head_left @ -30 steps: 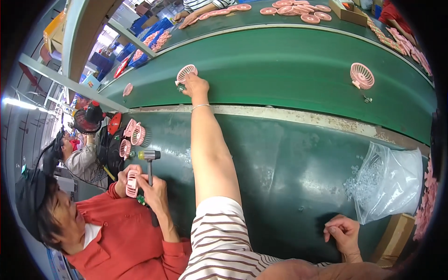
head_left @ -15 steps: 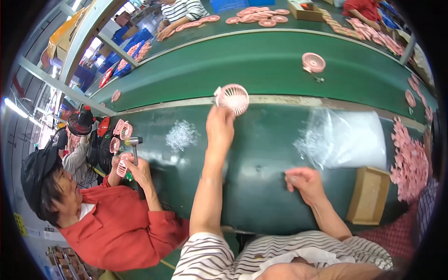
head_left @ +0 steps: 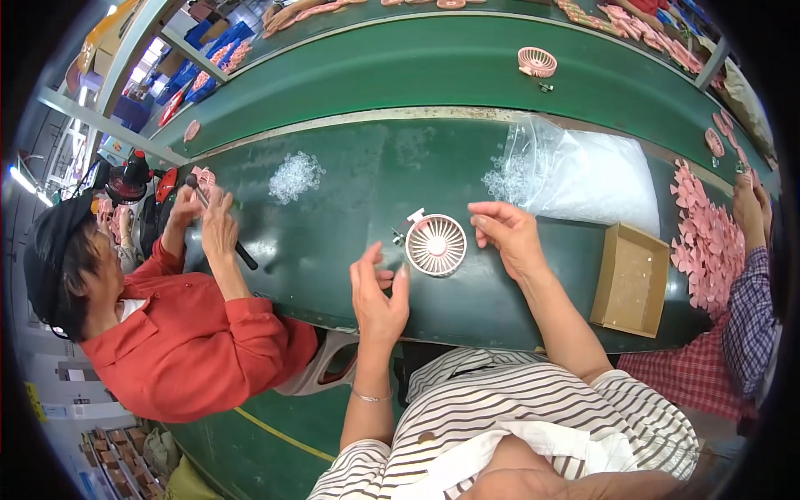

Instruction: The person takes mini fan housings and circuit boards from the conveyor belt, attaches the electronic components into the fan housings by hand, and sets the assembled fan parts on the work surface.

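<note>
A round pink fan housing (head_left: 436, 244) with radial slats lies on the dark green table in front of me. A small light-coloured clip sticks out at its upper left, and a small dark metal piece (head_left: 397, 237) sits beside it. My left hand (head_left: 377, 298) is just left of the housing, its fingers curved and apart with nothing in them. To the right hovers my right hand (head_left: 510, 239), thumb and fingers spread, with nothing visible between them. Neither hand appears to grip the housing.
Small clear rings (head_left: 296, 177) form a pile at left; a clear plastic bag (head_left: 596, 179) of them lies at right. Nearby are an open cardboard box (head_left: 631, 279) and pink blade parts (head_left: 708, 237). A co-worker in red (head_left: 196, 342) holds a hammer. Beyond runs a green conveyor (head_left: 375, 79).
The pink fan housing has come from the table's far edge down between my hands, and my left hand has let go of it. My right hand has risen and opened. The view has shifted.
</note>
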Demonstrator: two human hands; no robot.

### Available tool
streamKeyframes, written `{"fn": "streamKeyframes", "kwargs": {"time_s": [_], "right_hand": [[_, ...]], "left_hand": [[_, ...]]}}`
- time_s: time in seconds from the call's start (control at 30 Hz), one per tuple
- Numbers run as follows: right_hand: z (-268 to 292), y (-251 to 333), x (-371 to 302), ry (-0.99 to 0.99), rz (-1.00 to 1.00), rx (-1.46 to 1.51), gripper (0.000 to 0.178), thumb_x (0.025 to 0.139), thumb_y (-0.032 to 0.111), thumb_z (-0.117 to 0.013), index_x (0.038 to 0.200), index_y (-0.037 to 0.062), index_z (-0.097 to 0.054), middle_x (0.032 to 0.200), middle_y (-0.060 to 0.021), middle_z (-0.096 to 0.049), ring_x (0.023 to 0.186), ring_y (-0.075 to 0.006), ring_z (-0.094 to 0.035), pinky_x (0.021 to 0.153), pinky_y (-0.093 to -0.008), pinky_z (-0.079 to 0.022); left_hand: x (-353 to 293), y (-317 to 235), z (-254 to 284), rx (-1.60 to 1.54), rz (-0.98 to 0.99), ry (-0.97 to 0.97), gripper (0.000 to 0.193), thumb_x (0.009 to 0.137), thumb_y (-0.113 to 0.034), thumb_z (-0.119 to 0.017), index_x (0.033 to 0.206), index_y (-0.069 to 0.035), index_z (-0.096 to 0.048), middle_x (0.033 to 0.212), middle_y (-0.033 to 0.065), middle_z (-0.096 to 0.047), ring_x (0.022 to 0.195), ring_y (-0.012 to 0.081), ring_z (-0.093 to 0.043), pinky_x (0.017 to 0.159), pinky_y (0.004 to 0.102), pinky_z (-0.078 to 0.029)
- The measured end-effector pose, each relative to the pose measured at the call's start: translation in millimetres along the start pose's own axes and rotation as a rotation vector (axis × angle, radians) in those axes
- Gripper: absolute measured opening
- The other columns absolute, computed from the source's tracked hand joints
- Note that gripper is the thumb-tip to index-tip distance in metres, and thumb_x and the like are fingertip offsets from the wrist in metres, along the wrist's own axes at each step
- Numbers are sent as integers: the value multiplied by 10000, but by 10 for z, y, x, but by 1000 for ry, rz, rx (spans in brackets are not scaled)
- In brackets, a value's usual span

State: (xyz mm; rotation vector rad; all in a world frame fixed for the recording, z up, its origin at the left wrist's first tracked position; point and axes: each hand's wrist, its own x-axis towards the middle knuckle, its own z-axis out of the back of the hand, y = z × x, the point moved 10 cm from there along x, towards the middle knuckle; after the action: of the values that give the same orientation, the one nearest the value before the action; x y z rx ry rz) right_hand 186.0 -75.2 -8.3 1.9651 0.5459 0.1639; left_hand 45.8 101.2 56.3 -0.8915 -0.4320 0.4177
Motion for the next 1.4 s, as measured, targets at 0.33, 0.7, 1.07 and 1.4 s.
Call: {"fn": "streamKeyframes", "kwargs": {"time_s": [0.33,0.7,1.07,1.4], "right_hand": [[46,-210,97,-50,-52,-36,155,796,50,-640,930,-26,-626,739,-64,-630,570,-83,-555,527,-200,-458],[171,-98,162,-86,-79,108,176,807,43,-636,971,-15,-616,840,-83,-635,708,-118,-569,654,-238,-473],[110,-106,131,-176,-4,-17,157,795,22,-643,943,-21,-613,846,-85,-647,741,-110,-600,700,-235,-492],[-108,-23,113,-104,45,-33,153,773,-23,-653,918,-18,-606,862,-79,-636,776,-115,-606,719,-232,-498]], "left_hand": [[491,-7,-545,29,-195,-27,410,795,-100,-581,1192,-24,-511,837,158,-628,690,300,-603,642,395,-484],[464,-313,-733,-300,-288,50,456,736,109,-414,1109,-62,-612,941,159,-603,856,278,-605,722,335,-487],[440,-386,-737,-243,-386,59,404,758,69,-447,1135,-5,-570,938,158,-591,849,299,-556,757,373,-452],[395,-380,-631,-218,-415,-3,377,756,90,-491,1106,-3,-595,958,136,-620,858,255,-578,764,333,-466]]}}
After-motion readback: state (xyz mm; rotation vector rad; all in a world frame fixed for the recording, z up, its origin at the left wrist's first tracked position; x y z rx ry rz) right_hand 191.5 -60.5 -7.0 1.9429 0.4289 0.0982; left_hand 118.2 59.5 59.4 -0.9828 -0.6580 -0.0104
